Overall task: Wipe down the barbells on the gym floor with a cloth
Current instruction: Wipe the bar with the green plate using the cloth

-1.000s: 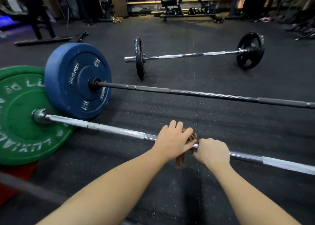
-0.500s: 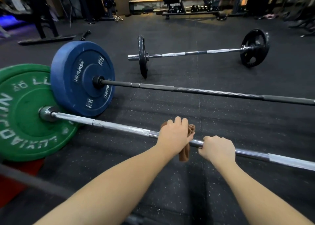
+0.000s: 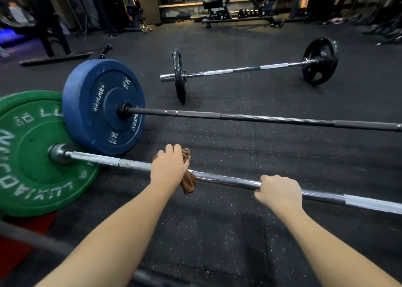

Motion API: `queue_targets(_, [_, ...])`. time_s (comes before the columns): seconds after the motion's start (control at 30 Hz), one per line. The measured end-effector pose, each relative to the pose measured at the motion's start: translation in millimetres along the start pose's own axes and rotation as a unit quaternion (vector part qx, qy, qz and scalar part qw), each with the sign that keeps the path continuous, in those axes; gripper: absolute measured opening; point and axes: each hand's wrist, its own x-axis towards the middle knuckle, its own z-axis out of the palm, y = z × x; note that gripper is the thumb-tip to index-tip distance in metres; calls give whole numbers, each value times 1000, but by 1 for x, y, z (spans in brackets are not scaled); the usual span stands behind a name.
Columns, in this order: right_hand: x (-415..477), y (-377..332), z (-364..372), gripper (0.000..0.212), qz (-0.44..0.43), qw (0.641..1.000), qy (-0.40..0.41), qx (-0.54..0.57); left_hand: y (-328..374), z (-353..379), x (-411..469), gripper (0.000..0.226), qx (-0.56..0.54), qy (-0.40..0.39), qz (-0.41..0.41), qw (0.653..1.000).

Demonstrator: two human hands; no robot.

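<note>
Dark rubber floor (image 3: 217, 239), flecked with pale specks, is laid in tiles, and a thin seam (image 3: 248, 73) runs toward its far edge. There a black padded bench (image 3: 214, 3) stands before a low ledge (image 3: 180, 4) lit warm orange, with a row of small dark weights (image 3: 250, 12) just beside it. At the far left corner stands a black rack frame (image 3: 51, 32), with blue light (image 3: 10, 37) behind it. A red mat (image 3: 13, 252) shows at the near left edge.

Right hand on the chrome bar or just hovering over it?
Touching. The head view shows the right hand curled round the chrome bar, shaft running into its fist.
</note>
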Motion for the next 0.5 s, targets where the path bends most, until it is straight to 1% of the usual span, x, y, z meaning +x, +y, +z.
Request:
queue_targets(0.1, [1, 0, 1, 26, -3, 1000, 3, 4, 23, -5, -10, 41, -1, 3, 27, 1000])
queue_targets(0.2, [0, 0, 2, 25, 0, 1000, 4, 7, 40, -6, -18, 42, -5, 9, 60, 998])
queue_targets(0.33, [-1, -1, 2, 21, 1, 1000, 7, 9, 21, -6, -12, 40, 14, -5, 103, 995])
queue_targets(0.37, [-1, -1, 1, 21, 2, 1000, 6, 9, 10, -4, -8, 39, 17, -10, 98, 995])
queue_targets(0.5, [0, -1, 1, 20, 3, 1000, 9, 16, -35, 4, 3, 40, 3, -15, 6, 1000])
